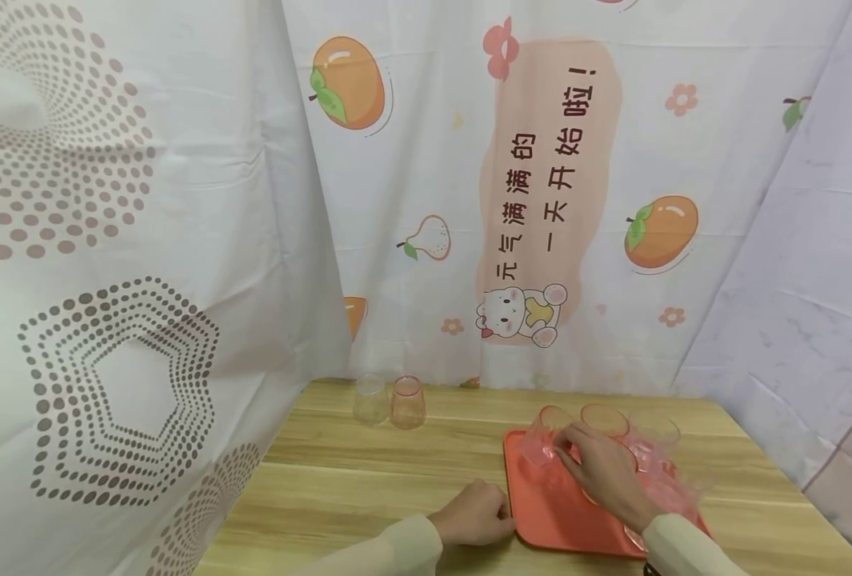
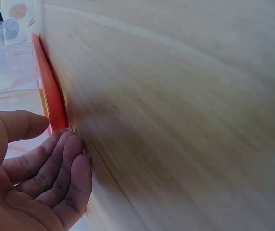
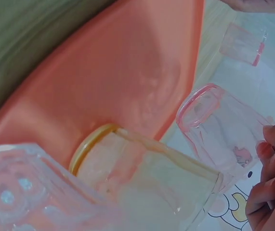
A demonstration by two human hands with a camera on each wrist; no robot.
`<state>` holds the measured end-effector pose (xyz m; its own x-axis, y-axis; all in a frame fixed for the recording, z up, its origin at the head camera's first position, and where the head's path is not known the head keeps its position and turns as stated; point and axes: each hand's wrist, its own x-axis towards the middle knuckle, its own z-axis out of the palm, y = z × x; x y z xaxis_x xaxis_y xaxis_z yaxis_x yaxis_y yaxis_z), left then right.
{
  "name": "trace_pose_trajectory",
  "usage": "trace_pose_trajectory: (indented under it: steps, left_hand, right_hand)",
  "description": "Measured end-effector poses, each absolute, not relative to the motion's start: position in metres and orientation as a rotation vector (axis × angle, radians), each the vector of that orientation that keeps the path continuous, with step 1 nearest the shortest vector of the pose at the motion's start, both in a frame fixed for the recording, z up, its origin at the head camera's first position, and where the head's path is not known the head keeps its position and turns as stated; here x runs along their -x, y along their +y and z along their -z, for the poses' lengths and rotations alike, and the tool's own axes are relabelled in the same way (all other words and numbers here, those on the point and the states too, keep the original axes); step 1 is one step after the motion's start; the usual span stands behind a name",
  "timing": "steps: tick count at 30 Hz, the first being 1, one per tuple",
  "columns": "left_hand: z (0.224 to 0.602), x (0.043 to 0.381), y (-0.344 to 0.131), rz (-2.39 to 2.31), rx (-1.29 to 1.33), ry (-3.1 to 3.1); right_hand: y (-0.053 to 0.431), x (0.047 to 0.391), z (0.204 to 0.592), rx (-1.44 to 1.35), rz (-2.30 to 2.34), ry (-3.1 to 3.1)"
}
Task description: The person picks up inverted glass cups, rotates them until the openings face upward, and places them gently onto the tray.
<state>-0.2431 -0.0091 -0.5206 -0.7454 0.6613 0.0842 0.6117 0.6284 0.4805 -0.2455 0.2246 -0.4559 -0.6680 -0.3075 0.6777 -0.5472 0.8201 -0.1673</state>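
Observation:
A red tray (image 1: 551, 520) lies on the table with several see-through cups on it. At its left edge, my left hand (image 1: 474, 514) has curled fingers; in the left wrist view, thumb and fingers (image 2: 72, 149) lie on either side of the tray's rim. My right hand (image 1: 602, 472) is over the tray and pinches a clear pink cup (image 3: 214, 120) near its upper edge. That cup leans slightly at the tray's far left corner. Close beside it is a clear cup with a yellow-tinted base (image 3: 147, 178). Part of the tray is hidden behind my right hand.
Toward the back left of the wooden table (image 1: 368, 472) stand a colourless cup (image 1: 371, 400) and a pink-rimmed cup (image 1: 407, 404), side by side. A printed curtain (image 1: 411, 160) hangs behind the table, and a patterned sheet (image 1: 138, 240) at the left.

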Motion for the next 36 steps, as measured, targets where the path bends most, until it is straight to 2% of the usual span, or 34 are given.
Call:
trace_pose_trajectory:
  steps: [8,36]
  left_hand:
    - [0.529,0.245,-0.004,-0.767,-1.098,2.766]
    - [0.522,0.240,0.001,-0.698,-1.047,2.817]
  right_hand:
    - [0.226,0.253,0.455,-0.620,-0.365,-2.320]
    - [0.240,0.276,0.465,-0.699,-0.224,-2.343]
